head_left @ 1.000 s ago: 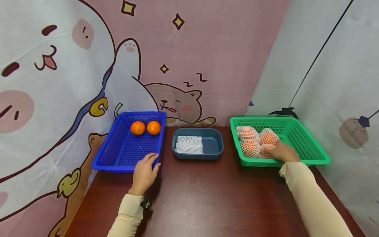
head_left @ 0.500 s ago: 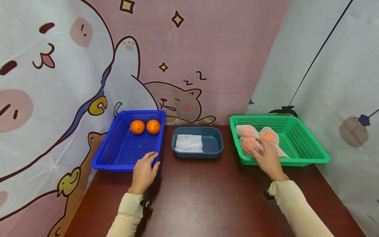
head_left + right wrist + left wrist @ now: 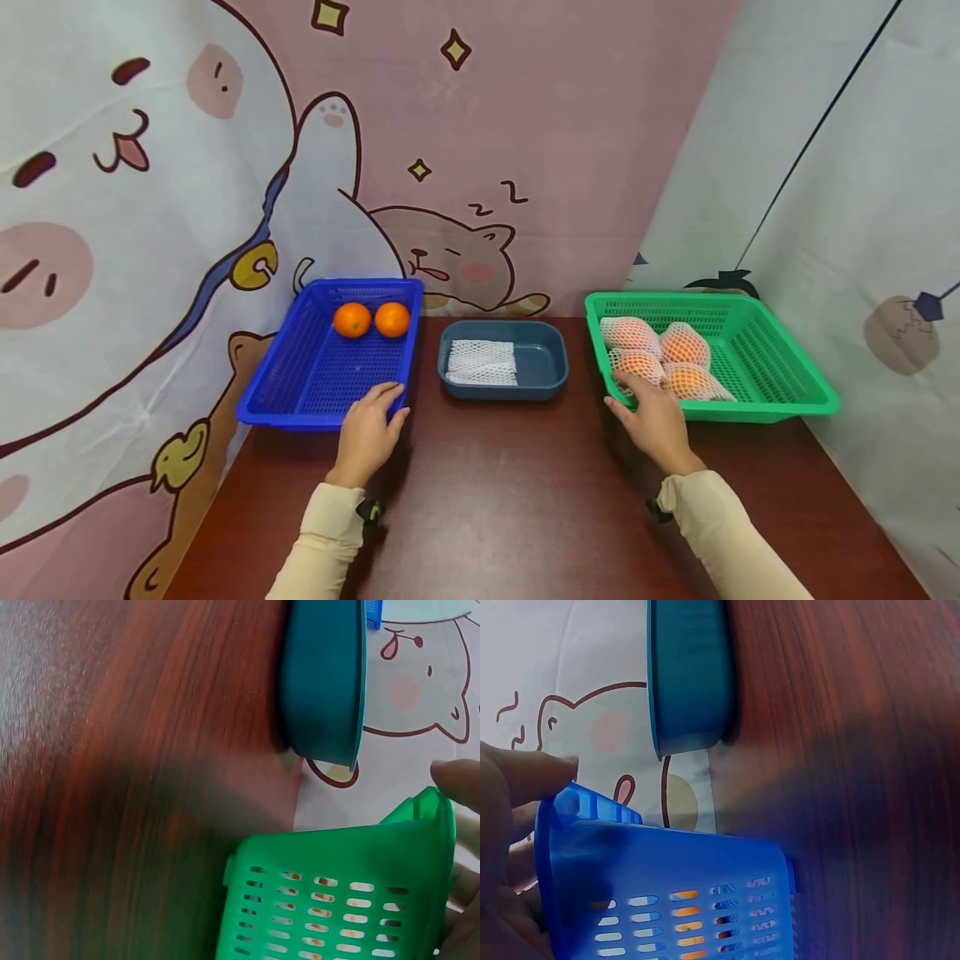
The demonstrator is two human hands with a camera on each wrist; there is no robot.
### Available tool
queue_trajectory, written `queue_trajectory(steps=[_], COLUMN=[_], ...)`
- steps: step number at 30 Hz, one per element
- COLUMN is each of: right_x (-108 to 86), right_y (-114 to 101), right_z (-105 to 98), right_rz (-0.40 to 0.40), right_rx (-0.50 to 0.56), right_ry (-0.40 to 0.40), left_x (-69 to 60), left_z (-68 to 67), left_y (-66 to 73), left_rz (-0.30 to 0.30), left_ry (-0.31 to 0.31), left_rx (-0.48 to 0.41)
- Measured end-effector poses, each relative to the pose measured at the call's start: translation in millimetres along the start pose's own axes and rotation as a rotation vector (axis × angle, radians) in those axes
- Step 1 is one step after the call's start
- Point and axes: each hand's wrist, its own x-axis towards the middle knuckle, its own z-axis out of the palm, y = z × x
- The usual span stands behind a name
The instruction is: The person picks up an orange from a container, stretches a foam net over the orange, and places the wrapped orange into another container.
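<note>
In the head view my left hand (image 3: 369,432) rests at the near right corner of the blue basket (image 3: 292,421), fingers loosely bent over its rim. Two bare oranges (image 3: 352,319) lie side by side at that basket's back. My right hand (image 3: 658,423) touches the near left corner of the green basket (image 3: 757,410), thumb outside and fingers over the rim. Beside those fingers, several oranges in white foam nets (image 3: 685,346) are grouped in the basket's left half. Both wrist views show the thumbs raised slightly off the blue wall (image 3: 675,862) and green wall (image 3: 337,851).
Between the baskets stands a dark blue-grey tray (image 3: 542,392), with flat white foam nets (image 3: 482,362) in its left half. A patterned cloth (image 3: 570,167) hangs behind the brown table (image 3: 510,492). Each wrist wears a dark band.
My right hand has moved left and nearer me, from the netted oranges to the green basket's near left corner. The near right netted orange is uncovered. My left hand has stayed put.
</note>
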Motion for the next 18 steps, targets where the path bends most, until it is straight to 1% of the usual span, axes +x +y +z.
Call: queue_trajectory(steps=[4, 7, 9, 12, 15, 18], right_x=[0.9, 3.0, 3.3, 2.2, 0.7, 0.4], right_y=[4, 4, 3, 2, 1, 1], right_z=[3, 4, 4, 3, 2, 2], right_rz=[-0.038, -0.040, -0.032, -0.019, -0.013, -0.018], right_rx=[0.025, 0.041, 0.049, 0.054, 0.051, 0.052], right_ry=[0.034, 0.047, 0.048, 0.040, 0.024, 0.019], left_x=[2.3, 5.1, 7.6, 14.0, 26.0, 45.9], left_z=[-1.4, -4.3, -7.6, -16.0, -27.5, -40.9], left_y=[1.0, 1.7, 2.3, 3.8, 2.8, -4.1], left_rz=[-0.025, -0.043, -0.054, -0.074, -0.094, -0.092], left_ry=[-0.019, -0.041, -0.077, -0.159, -0.231, -0.263], left_rx=[-0.007, -0.018, -0.036, -0.078, -0.105, -0.097])
